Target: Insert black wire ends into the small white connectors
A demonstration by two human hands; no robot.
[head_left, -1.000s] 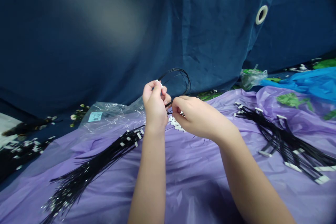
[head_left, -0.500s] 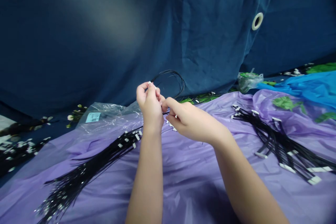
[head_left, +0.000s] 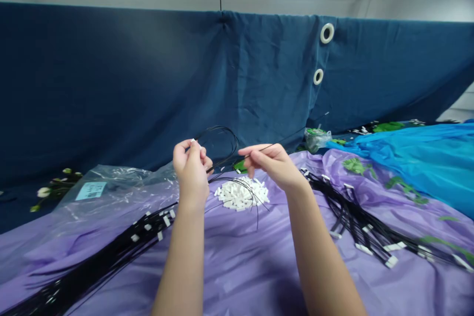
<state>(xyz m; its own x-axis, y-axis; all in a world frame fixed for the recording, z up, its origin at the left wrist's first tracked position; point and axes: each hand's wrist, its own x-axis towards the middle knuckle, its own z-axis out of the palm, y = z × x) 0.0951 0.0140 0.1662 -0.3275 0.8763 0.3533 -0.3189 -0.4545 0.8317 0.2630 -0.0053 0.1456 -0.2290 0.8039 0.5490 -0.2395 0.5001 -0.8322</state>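
My left hand [head_left: 191,170] is closed on a bunch of thin black wires [head_left: 234,137], which arch out in a loop to its right. A small white connector housing [head_left: 194,141] shows at its thumb tip. My right hand [head_left: 272,162] pinches a single black wire [head_left: 292,134] between thumb and fingers; the wire's far end sticks out to the upper right. Loose wire ends hang from my left hand over a pile of small white connector housings [head_left: 240,195], which lies below and between both hands.
A long bundle of black wires [head_left: 107,247] lies left on the purple sheet [head_left: 240,261]. Wires with white connectors [head_left: 344,207] spread at the right. Behind are a clear plastic bag [head_left: 129,185], blue plastic [head_left: 414,158], green leaves [head_left: 355,166] and a dark blue curtain [head_left: 148,84].
My right hand has drawn away from my left to the right, pulling one wire out. The head view has tilted up, and the white pile now shows between my hands.
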